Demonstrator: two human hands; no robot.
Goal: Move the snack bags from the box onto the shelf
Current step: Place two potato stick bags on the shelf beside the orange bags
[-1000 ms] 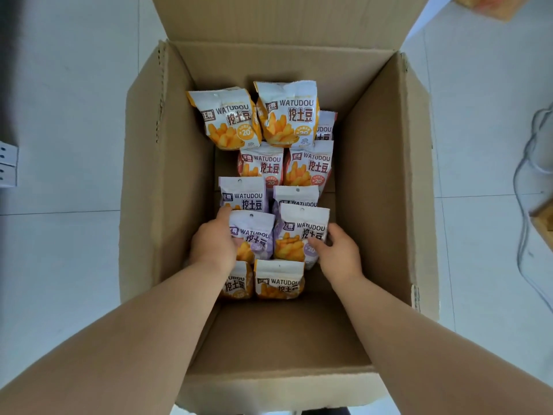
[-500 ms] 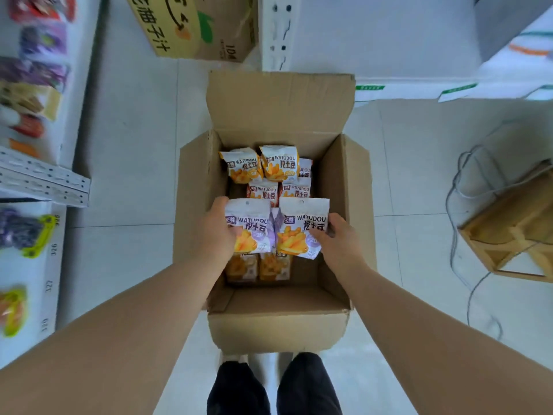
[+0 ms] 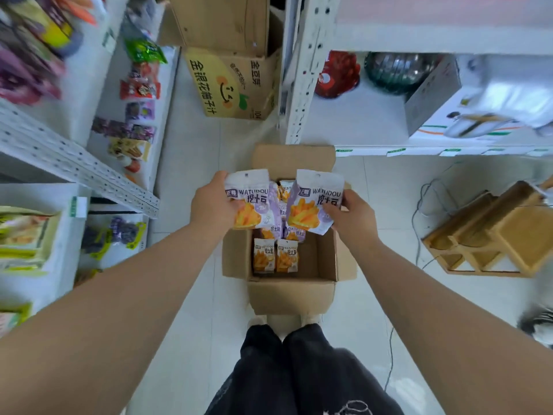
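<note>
An open cardboard box (image 3: 291, 296) stands on the floor in front of my feet. My left hand (image 3: 212, 206) grips a white-and-purple snack bag (image 3: 250, 199) by its left edge, held above the box. A second snack bag (image 3: 314, 200) of the same kind is in my right hand (image 3: 351, 212), raised beside the first. Several more snack bags (image 3: 275, 254) lie inside the box, partly hidden behind the two raised ones. White shelves (image 3: 374, 121) stand ahead on the right and a stocked shelf (image 3: 74, 166) on the left.
A yellow printed carton (image 3: 230, 82) sits on the floor ahead between the shelf units. A wooden crate (image 3: 493, 232) and loose cables (image 3: 419, 211) lie on the right floor. The right shelf holds a red bag (image 3: 336, 74), a dark bowl-like item (image 3: 398, 71) and a white box (image 3: 478, 106).
Both hands lifted their snack bags up out of the box. My view rose and pulled back, so the box looks smaller and the shelves came into sight.
</note>
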